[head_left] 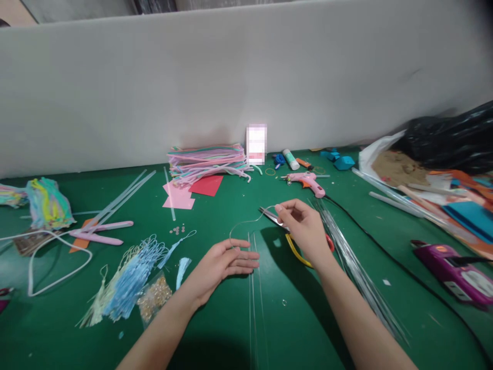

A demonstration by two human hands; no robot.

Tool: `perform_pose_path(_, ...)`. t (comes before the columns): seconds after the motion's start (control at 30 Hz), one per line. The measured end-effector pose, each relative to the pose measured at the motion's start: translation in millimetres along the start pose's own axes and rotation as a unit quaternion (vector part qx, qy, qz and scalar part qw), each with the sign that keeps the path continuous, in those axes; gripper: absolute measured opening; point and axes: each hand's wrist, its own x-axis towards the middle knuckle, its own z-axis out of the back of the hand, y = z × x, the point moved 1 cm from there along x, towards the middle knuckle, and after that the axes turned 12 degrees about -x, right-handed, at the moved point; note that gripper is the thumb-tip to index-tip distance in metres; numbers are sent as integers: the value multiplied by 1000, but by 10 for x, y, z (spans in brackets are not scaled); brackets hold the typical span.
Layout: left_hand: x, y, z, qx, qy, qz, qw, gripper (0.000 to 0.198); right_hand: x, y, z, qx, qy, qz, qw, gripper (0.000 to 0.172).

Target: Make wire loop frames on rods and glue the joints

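A thin silvery wire (pixel 246 222) arcs between my two hands above the green table. My right hand (pixel 304 226) pinches one end of it between thumb and fingertips. At the other end, the wire meets the thumb and index finger of my left hand (pixel 227 264), which appear closed on it; the other fingers stretch out to the right. Several straight wires (pixel 253 308) lie on the table by the left fingertips. Beneath my right hand are scissors (pixel 295 252) with yellow and red handles, partly hidden by it. A bundle of straight wires (pixel 350 257) lies right of that hand.
A pink glue gun (pixel 308 182) with a black cord lies behind my right hand. Fuzzy pastel stems (pixel 210 162) are piled against the pale wall. Blue tassels (pixel 133 282) and a bag of beads (pixel 154 298) lie left. A purple power strip (pixel 452 272) sits at right.
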Motion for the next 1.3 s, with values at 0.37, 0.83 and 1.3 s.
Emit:
perform_pose_path(0.37, -59, -201, 117, 233, 8, -79, 969, 39, -53, 20, -56, 35, 233, -18, 972, 24)
perform_pose_path(0.83, 25, -49, 23, 196, -31, -122, 972, 24, -248, 125, -237, -97, 115, -15, 989, 35)
perform_pose_path(1.3, 84, -101, 194, 197, -94, -108, 970, 20, -184, 2, -6, 40, 266, -173, 947, 22)
